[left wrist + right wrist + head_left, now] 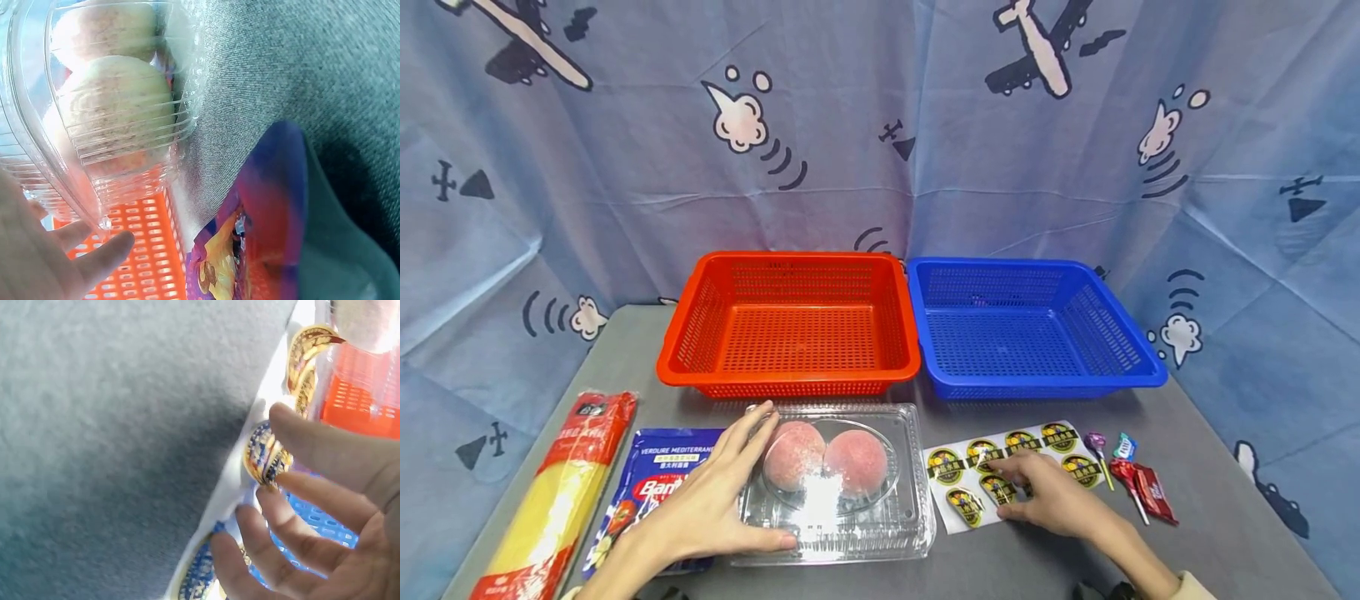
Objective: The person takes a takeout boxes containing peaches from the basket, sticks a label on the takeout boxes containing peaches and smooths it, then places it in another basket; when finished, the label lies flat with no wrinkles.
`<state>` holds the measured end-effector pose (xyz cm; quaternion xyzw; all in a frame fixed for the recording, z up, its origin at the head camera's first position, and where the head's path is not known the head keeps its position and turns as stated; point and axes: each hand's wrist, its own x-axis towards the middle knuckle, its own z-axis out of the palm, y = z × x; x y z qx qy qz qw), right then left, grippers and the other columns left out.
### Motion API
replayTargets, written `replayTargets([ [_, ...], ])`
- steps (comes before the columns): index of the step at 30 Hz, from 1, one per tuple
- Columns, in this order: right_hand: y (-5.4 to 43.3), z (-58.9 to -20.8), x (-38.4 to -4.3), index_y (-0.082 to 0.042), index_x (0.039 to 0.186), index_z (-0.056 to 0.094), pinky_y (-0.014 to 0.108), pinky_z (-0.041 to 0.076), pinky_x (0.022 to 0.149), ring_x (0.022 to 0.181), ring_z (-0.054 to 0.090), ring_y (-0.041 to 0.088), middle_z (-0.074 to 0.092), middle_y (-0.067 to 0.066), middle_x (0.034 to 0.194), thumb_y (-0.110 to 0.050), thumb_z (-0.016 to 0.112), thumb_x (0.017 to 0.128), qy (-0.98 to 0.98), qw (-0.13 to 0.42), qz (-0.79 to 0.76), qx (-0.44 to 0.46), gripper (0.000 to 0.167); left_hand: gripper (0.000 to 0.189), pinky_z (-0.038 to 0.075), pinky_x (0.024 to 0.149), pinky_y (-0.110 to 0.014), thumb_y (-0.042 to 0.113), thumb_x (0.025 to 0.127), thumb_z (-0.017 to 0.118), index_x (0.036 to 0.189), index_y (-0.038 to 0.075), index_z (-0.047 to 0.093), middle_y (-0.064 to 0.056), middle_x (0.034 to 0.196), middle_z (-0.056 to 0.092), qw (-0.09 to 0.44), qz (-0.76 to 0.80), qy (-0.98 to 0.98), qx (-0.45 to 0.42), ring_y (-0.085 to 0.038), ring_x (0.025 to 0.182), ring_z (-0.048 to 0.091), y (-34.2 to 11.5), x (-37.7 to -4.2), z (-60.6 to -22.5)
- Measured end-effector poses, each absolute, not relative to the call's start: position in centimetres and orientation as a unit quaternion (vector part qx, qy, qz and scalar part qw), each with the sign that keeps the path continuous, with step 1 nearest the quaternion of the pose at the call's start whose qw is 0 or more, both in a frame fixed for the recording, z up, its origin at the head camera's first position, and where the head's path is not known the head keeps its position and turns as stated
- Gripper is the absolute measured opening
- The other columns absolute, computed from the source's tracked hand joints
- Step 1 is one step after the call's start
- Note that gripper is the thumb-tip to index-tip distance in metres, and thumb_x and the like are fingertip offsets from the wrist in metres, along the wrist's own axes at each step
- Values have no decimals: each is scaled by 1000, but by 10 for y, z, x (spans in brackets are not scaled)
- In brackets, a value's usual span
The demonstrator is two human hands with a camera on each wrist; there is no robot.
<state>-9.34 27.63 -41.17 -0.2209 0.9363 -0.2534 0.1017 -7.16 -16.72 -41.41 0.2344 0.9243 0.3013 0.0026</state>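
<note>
A clear plastic clamshell box (pixel 910 517) with two pinkish peaches (pixel 855 462) inside lies in front of the red basket. My left hand (pixel 718 492) rests along its left side, fingers and thumb spread; in the left wrist view fingers (pixel 106 256) lie beside the box's edge. To the right is a white sheet of round black-and-gold stickers (pixel 955 523), one of them, the lower-left sticker (pixel 964 507), looking partly curled. Over this sheet is my right hand (pixel 1045 497), thumb and fingers apart around a sticker (pixel 265 453); whether they touch it is unclear.
A red basket (pixel 790 379) and a blue basket (pixel 1037 383) stand side by side at the back. Left lie a yellow noodle packet (pixel 561 492) and a blue pouch (pixel 651 475). Lollipops (pixel 1097 446) and small wrapped sweets (pixel 1153 492) lie at the right.
</note>
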Motion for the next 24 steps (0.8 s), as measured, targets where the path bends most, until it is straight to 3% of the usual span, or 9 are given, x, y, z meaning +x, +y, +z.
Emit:
replayTargets([
  [7, 276, -412, -98, 6, 124, 69, 20, 40, 60, 70, 42, -1, 54, -4, 77, -9, 82, 77, 924, 123, -283, -224, 52, 133, 41, 110, -70, 78, 65, 79, 165, 18, 18, 0, 173, 13, 6, 305, 924, 231, -43, 156, 20, -168, -71, -414],
  [14, 268, -417, -98, 1, 123, 70, 24, 48, 67, 78, 54, 0, 65, -6, 85, -12, 91, 67, 946, 90, -240, -199, 62, 132, 40, 111, -70, 79, 65, 79, 165, 18, 19, 0, 173, 13, 7, 303, 924, 231, -43, 156, 20, -168, -71, -414],
  [20, 259, -416, -93, 7, 124, 69, 29, 52, 70, 79, 57, 8, 66, -3, 83, -10, 93, 64, 964, 77, -212, -139, 67, 132, 41, 110, -70, 81, 65, 77, 165, 18, 19, 0, 174, 13, 7, 297, 927, 229, -42, 157, 20, -168, -70, -414],
  [22, 257, -416, -91, 8, 118, 71, 28, 50, 67, 75, 53, 7, 62, -4, 77, -9, 92, 63, 966, 68, -211, -131, 62, 132, 40, 111, -69, 81, 65, 77, 165, 18, 18, 1, 174, 12, 9, 299, 926, 229, -42, 157, 20, -168, -71, -414],
  [24, 256, -416, -91, 5, 102, 76, 25, 43, 60, 68, 45, 4, 55, -6, 68, -7, 91, 63, 966, 62, -213, -135, 43, 132, 40, 112, -69, 81, 65, 77, 165, 19, 17, 1, 174, 12, 9, 299, 926, 229, -42, 157, 19, -168, -71, -414],
])
